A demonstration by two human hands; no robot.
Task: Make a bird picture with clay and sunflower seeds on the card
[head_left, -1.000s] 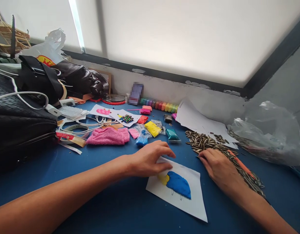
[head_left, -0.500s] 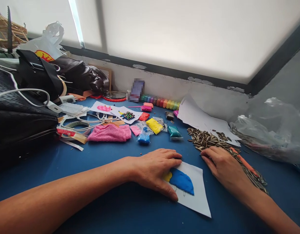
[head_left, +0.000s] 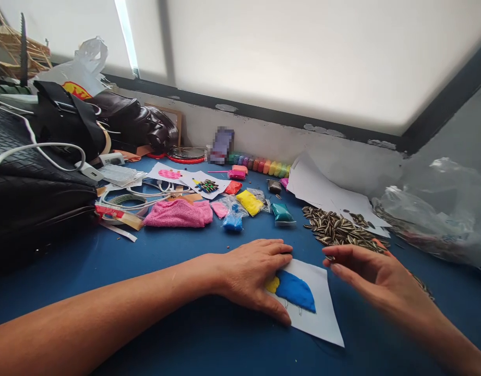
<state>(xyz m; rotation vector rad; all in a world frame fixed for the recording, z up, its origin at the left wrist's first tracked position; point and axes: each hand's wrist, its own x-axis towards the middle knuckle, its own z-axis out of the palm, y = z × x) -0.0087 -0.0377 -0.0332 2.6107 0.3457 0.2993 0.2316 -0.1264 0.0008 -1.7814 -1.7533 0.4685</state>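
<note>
My left hand (head_left: 256, 279) lies flat with fingers spread over the left side of a white sheet of paper (head_left: 322, 329). On that sheet is a blue clay shape (head_left: 297, 291) with a yellow clay piece (head_left: 272, 284) at its left end, partly covered by my fingers. Thin drawn lines show below the blue clay. My right hand (head_left: 375, 277) is raised just right of the sheet, pinching a sunflower seed (head_left: 330, 257) between thumb and index finger. Behind it spreads a pile of striped sunflower seeds (head_left: 334, 228), partly hidden by the hand.
Clay packets, including a yellow one (head_left: 249, 202) and a teal one (head_left: 282, 214), lie beyond my left hand. A pink cloth (head_left: 179, 213), paper sheets (head_left: 322, 185) and a clear plastic bag (head_left: 440, 209) surround the work area. A black bag (head_left: 40, 203) stands at left.
My right hand has lifted from the edge of the seed pile, now showing a seed in its pinch. My left hand stays on the paper; the view has shifted slightly.
</note>
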